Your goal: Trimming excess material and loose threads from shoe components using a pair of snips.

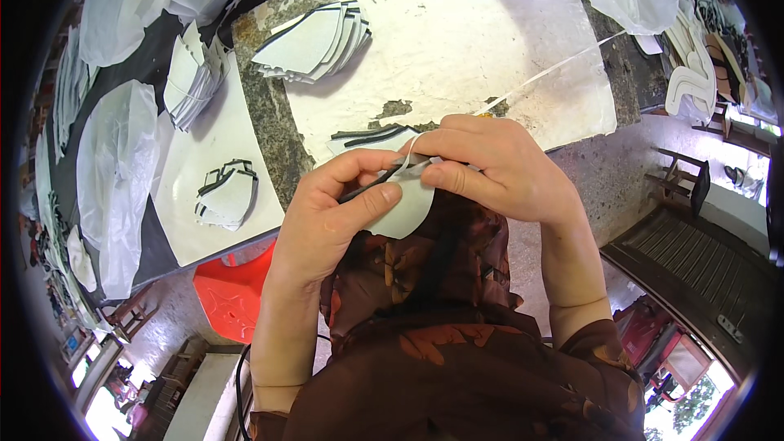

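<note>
My left hand [318,216] pinches a white, rounded cut piece [406,216] with a dark edge between thumb and fingers. On the piece's upper edge my right hand [506,167] is closed, thumb below and fingers bent over it. A narrow white tape [555,71] loops up at the fingertips and stretches from behind the right hand toward the table's far right. Just beyond the hands, at the table's near edge, lies another white piece with black edging [371,138]. The fingers partly cover the held piece.
A fanned stack of white pieces [322,45] lies on the pale sheet [474,41]. Further left are a tied bundle [194,82] and a smaller stack [229,196]. Plastic bags [118,180] rest at the left and far edges. A red stool [233,294] stands below the table.
</note>
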Demonstrator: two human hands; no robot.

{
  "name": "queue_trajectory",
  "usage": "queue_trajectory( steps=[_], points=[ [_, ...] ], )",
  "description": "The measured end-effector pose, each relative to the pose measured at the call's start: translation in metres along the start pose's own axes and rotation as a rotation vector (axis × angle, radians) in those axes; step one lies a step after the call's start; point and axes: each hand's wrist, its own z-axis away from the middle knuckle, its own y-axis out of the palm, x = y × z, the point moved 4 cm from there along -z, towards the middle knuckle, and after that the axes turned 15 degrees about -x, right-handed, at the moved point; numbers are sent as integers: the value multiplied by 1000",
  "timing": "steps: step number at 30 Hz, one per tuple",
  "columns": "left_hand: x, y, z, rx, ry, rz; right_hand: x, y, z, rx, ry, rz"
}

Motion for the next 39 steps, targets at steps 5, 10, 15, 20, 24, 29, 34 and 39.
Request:
queue_trajectory(
  steps=[5,10,15,20,24,29,34,39],
  points=[
    [-1,3,0,-12,-3,15,-2,-1,-1,17,19,-20],
    [0,-2,0,-30,25,16,-2,0,-3,33,39,-57],
    [-2,0,1,-18,36,29,-7,3,1,-21,36,-86],
    [-6,2,2,-41,40,18,-11,4,1,-200,236,-331],
    [-3,3,3,-55,103,1,0,6,-2,3,243,-232],
    [-3,9,4,-74,154,-27,-2,15,4,6,380,-383],
    [-1,1,2,-89,51,-187,-7,22,10,-55,594,-705],
    [8,-8,0,51,92,11,-1,39,15,-129,694,-918]
  ],
)
